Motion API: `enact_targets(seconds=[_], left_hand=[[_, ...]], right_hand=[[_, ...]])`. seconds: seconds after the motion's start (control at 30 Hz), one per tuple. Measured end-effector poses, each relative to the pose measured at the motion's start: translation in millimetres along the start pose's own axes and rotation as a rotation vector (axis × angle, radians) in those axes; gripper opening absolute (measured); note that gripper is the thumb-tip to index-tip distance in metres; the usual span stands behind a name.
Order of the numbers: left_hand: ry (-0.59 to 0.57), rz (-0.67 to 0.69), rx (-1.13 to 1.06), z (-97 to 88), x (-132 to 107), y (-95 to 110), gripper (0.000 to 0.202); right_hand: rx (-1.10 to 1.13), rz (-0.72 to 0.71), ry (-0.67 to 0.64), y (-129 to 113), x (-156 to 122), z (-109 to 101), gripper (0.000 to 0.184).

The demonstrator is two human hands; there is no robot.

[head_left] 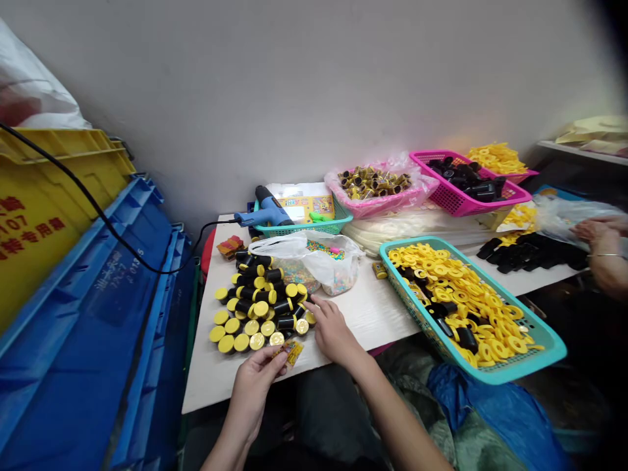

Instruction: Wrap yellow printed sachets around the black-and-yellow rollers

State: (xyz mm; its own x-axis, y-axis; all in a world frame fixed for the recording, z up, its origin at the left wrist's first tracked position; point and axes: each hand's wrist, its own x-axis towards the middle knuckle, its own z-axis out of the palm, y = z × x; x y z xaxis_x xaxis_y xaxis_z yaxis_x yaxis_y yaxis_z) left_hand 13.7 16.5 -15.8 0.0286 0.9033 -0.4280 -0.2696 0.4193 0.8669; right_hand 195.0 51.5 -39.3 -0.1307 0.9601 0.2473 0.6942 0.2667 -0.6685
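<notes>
My left hand (256, 383) pinches a small yellow sticker strip (293, 354) just above the white table's front edge (206, 386). My right hand (331, 327) rests fingers down on the table, its fingertips touching the right side of a cluster of small black tubes with yellow caps (258, 304). Some tubes stand upright in rows, others lie stacked behind them. A clear plastic bag of tiny coloured beads (318, 261) lies just beyond the pile.
A teal basket (549, 340) of yellow rings overhangs the table at right. Behind are a blue glue gun (267, 210) in a teal tray, pink baskets (451, 199) and another person's hands (601, 235). Blue (98, 314) and yellow crates (44, 203) stand left.
</notes>
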Motion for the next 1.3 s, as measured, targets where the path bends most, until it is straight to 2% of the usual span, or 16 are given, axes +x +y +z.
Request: enact_targets(seconds=[0.03, 0.1, 0.17, 0.2, 0.27, 0.37, 0.47, 0.77, 0.93, 1.13, 1.2, 1.3], left_hand=[[-0.001, -0.005, -0.008, -2.4, 0.4, 3.0, 0.035], [-0.009, -0.012, -0.032, -5.3, 0.0, 7.6, 0.036], [-0.021, -0.007, -0.051, -6.3, -1.3, 10.0, 0.038], [-0.034, -0.003, -0.05, -6.2, -2.0, 10.6, 0.039], [-0.069, 0.006, -0.034, -5.1, -3.4, 11.2, 0.041], [-0.122, 0.022, 0.001, -2.0, -5.1, 12.3, 0.041], [-0.146, 0.043, 0.029, 0.4, -6.0, 13.5, 0.042], [-0.184, 0.133, 0.177, 1.0, -6.6, 12.1, 0.039], [-0.193, 0.146, 0.216, 5.4, -6.5, 13.4, 0.042], [-0.226, 0.203, 0.3, 11.5, -6.4, 18.1, 0.038], [-0.248, 0.189, 0.274, 14.2, -7.8, 19.3, 0.037], [-0.27, 0.119, 0.213, 17.6, -10.1, 19.4, 0.034]], right_hand=[[-0.084, -0.048, -0.087, 5.7, 6.1, -3.9, 0.045], [-0.157, -0.059, -0.204, 13.5, 12.1, -10.2, 0.043], [-0.099, 0.057, -0.137, 14.2, 9.2, -15.0, 0.031], [-0.003, 0.144, -0.056, 11.7, 5.1, -17.3, 0.026], [0.319, 0.284, 0.048, 2.1, -6.0, -22.0, 0.028], [0.815, 0.349, -0.014, -16.9, -21.4, -28.5, 0.034], [0.99, 0.359, -0.057, -28.9, -28.0, -32.0, 0.034], [0.91, 0.366, -0.198, -20.9, -31.9, -29.7, 0.036], [0.873, 0.381, -0.131, -18.0, -36.7, -24.3, 0.038], [0.962, 0.392, -0.103, -22.6, -39.6, -12.7, 0.04], [0.941, 0.353, -0.062, -23.9, -42.9, -6.3, 0.042], [0.961, 0.255, -0.075, -25.5, -49.3, 2.8, 0.056]])
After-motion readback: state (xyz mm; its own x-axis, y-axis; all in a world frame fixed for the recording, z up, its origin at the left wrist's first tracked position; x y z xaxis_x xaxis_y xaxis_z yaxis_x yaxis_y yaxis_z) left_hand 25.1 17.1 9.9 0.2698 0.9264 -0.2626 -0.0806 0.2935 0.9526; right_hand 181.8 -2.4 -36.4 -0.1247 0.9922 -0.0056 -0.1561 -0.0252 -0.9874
